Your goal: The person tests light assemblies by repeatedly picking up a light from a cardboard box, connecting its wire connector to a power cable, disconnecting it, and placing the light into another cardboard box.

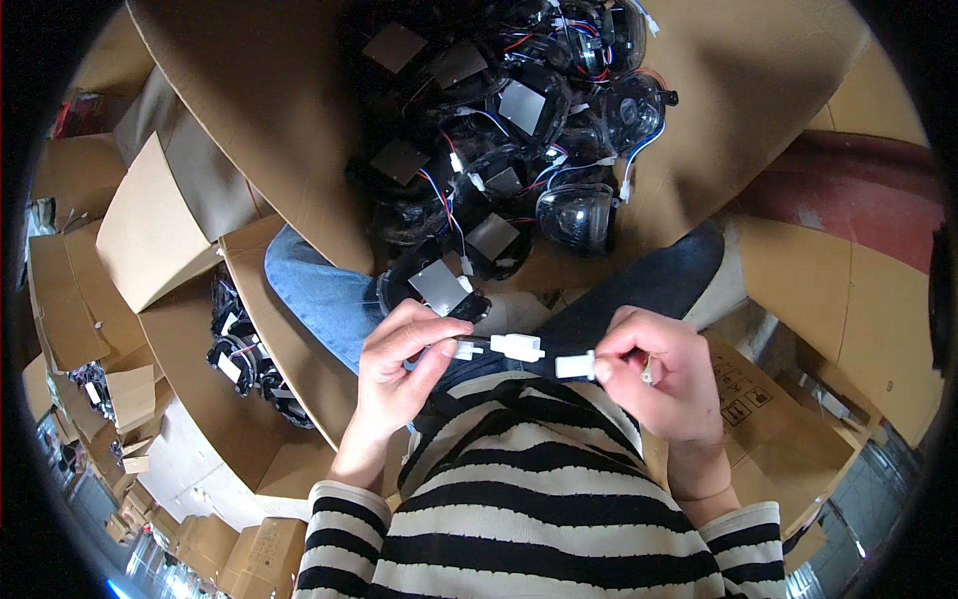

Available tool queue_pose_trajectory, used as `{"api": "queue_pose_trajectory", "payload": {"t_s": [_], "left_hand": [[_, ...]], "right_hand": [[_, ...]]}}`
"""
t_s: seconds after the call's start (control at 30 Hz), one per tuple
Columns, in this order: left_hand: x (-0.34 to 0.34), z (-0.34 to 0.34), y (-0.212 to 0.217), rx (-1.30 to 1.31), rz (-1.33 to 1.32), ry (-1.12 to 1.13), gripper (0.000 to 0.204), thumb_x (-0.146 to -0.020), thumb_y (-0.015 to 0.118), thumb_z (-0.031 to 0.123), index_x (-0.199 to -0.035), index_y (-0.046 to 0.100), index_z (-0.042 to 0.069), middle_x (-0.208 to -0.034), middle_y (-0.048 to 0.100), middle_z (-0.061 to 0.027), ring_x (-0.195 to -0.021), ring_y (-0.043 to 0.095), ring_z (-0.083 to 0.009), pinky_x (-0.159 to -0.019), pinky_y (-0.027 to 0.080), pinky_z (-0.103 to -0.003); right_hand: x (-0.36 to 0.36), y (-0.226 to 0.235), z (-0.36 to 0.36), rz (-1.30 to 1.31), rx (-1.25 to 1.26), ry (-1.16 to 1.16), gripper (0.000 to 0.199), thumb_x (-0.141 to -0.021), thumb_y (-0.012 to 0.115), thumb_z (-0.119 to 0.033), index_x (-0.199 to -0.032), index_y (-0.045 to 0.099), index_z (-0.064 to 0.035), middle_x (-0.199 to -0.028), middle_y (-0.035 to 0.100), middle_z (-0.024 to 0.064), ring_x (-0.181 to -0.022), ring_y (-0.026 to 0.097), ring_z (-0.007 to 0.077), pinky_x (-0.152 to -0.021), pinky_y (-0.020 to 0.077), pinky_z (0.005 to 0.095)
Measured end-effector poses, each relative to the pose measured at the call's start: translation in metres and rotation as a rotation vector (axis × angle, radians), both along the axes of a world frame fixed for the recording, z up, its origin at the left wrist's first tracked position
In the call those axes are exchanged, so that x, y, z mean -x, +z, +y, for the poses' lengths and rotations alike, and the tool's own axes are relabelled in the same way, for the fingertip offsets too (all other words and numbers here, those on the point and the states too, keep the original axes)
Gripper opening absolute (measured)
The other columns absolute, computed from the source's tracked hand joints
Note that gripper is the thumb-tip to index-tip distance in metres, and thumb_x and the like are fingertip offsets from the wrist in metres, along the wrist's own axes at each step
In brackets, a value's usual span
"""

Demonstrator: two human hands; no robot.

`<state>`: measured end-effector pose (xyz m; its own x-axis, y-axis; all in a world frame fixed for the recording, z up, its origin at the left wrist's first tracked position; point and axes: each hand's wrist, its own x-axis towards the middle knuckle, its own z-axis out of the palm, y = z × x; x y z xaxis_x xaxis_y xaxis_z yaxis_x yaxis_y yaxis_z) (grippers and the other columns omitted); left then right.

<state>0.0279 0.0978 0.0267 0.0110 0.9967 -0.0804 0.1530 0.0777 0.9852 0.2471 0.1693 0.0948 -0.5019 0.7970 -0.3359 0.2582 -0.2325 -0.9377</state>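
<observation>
My left hand pinches behind one white connector, my right hand grasps a white plug; meeting at a tilt, they could jam.

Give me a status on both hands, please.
Left hand pinched, connector beside it. Right hand holding white plug. Connector and plug apart, nothing between.

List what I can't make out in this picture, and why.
All in the head view:
- Back end of the right plug: hidden by the right hand.
- Lead of the middle plug: mostly covered by the left hand.
- Number of black units in the near box: they overlap, partly in deep shadow.
- Dark thing at far right: cut off by the fisheye rim.
</observation>
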Motion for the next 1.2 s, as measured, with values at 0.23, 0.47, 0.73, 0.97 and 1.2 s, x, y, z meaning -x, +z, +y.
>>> {"api": "queue_pose_trajectory", "payload": {"t_s": [0.23, 0.47, 0.73, 0.97, 1.2], "left_hand": [[0.001, -0.003, 0.002, -0.045, 0.026, -0.030, 0.020, -0.071, 0.057, -0.005, -0.088, 0.062, 0.001, -0.075, 0.054, -0.0054, -0.064, 0.049, -0.0117, -0.054, 0.038, -0.021], [-0.006, 0.002, 0.004, -0.039, 0.004, -0.081, 0.020, -0.071, 0.057, -0.005, -0.088, 0.062, 0.001, -0.074, 0.055, -0.0050, -0.065, 0.050, -0.0123, -0.056, 0.039, -0.021], [-0.011, -0.006, 0.018, -0.078, 0.029, -0.058, 0.022, -0.070, 0.059, -0.005, -0.090, 0.062, 0.001, -0.073, 0.053, -0.0049, -0.062, 0.049, -0.0110, -0.052, 0.038, -0.021], [0.054, -0.057, 0.061, -0.271, 0.152, 0.342, 0.016, -0.070, 0.055, 0.010, -0.080, 0.061, 0.000, -0.079, 0.054, -0.0119, -0.068, 0.051, -0.0199, -0.057, 0.041, -0.027], [0.207, -0.153, 0.126, -0.274, 1.195, 1.417, 0.025, -0.083, 0.051, 0.013, -0.100, 0.055, -0.006, -0.096, 0.058, -0.0111, -0.075, 0.056, -0.0115, -0.066, 0.047, -0.024]], "right_hand": [[0.008, 0.000, 0.002, -0.103, 0.030, 0.075, 0.004, -0.071, 0.057, -0.003, -0.070, 0.053, -0.0011, -0.059, 0.048, 0.0050, -0.048, 0.042, 0.0114, -0.043, 0.0321, 0.0232], [0.008, -0.005, -0.001, -0.183, -0.177, 0.070, 0.005, -0.071, 0.057, -0.003, -0.070, 0.052, -0.0005, -0.060, 0.050, 0.0074, -0.050, 0.049, 0.0156, -0.044, 0.0370, 0.0245], [-0.001, -0.004, -0.001, -0.059, -0.045, 0.061, 0.004, -0.069, 0.058, -0.003, -0.069, 0.054, -0.0016, -0.059, 0.047, 0.0028, -0.049, 0.038, 0.0092, -0.044, 0.0277, 0.0220], [-0.018, -0.002, -0.010, 0.082, -0.053, -0.055, 0.002, -0.067, 0.055, 0.000, -0.068, 0.053, -0.0003, -0.060, 0.048, 0.0029, -0.052, 0.038, 0.0085, -0.047, 0.0273, 0.0210], [-0.013, -0.015, -0.011, 0.087, 0.065, 0.040, 0.004, -0.070, 0.055, 0.003, -0.071, 0.053, -0.0005, -0.062, 0.047, 0.0018, -0.052, 0.038, 0.0059, -0.047, 0.0279, 0.0194]]}}
